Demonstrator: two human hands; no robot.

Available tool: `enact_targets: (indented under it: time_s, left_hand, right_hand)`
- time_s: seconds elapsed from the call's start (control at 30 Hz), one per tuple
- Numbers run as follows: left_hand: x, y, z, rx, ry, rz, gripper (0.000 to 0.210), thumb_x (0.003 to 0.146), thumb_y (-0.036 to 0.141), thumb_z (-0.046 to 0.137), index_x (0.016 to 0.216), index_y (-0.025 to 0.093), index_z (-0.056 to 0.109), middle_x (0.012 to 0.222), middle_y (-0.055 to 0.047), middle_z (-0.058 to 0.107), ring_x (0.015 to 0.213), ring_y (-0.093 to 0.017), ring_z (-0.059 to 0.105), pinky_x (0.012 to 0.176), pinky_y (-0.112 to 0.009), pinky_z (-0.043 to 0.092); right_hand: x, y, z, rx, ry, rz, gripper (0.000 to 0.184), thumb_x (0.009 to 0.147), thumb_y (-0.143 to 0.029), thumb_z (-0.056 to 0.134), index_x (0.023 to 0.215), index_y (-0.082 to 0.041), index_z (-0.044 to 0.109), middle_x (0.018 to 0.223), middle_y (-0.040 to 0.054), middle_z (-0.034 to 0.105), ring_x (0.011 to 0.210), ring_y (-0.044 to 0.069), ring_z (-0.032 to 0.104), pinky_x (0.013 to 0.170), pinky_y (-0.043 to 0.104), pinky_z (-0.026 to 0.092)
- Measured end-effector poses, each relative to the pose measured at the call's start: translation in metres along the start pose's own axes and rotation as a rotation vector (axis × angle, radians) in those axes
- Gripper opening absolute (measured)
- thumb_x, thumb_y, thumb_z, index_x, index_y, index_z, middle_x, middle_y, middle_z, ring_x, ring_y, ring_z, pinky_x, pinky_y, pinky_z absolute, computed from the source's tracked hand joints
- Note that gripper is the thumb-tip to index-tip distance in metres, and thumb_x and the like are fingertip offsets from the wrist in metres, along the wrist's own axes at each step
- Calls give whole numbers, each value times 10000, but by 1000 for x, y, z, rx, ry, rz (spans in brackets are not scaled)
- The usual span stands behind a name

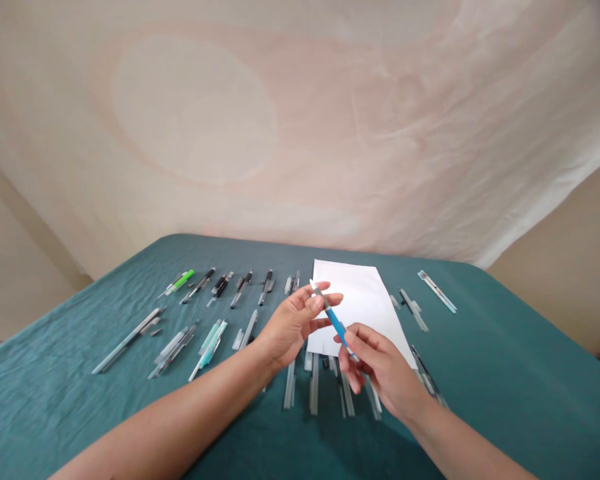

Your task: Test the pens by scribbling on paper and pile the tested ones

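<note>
A blue pen [336,324] with a grey section and a white tip is held aslant in front of me, above a sheet of white paper [353,283]. My left hand [293,323] pinches its grey upper part between thumb and fingers, with the white tip pointing up and left. Lower down, my right hand [373,357] grips the blue end with thumb and fingers. Under and beside the hands, clear pen parts [314,393] lie in rows on the cloth, partly hidden by the hands and the paper.
Taken-apart pens cover the green tablecloth [505,373]: a bright green pen [183,281] and several black ones at the back left, a turquoise pen [213,343] nearer. Two slim pale pens [437,291] lie at the right. A pale cloth [300,133] hangs behind the table.
</note>
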State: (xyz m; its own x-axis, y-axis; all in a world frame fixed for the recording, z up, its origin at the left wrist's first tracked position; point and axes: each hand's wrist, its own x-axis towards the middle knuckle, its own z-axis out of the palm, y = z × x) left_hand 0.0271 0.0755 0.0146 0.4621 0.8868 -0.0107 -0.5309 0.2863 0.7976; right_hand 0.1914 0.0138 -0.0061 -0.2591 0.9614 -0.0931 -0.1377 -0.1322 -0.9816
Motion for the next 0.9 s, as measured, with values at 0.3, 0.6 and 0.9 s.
enact_targets:
  time_s: [0.3, 0.6, 0.9]
  left_hand:
    - [0, 0, -3, -90, -98, -69, 347, 767, 224, 682, 1095, 142, 604, 932, -70, 657, 998, -220, 601, 942, -385, 408]
    - [4, -5, -8, 13, 56, 2, 146, 752, 220, 694, 785, 105, 610, 821, -56, 644, 767, -127, 603, 794, -294, 474]
    - [3, -2, -7, 2, -43, -39, 247, 779, 263, 668, 980, 127, 624, 919, -77, 658, 880, -168, 618, 858, -329, 462]
  right_hand:
    - [0, 7, -3, 91, -139, 79, 280, 906, -436, 441, 862, -169, 509, 666, 2, 615, 365, 72, 483, 407, 202, 302]
    - [-4, 5, 4, -279, 163, -167, 232, 872, -405, 536, 828, -178, 514, 725, 9, 640, 498, 90, 555, 534, 224, 407]
    - [-2, 2, 2, 94, -154, 94, 287, 913, -441, 403, 878, -174, 502, 638, -5, 597, 356, 69, 467, 395, 198, 297]
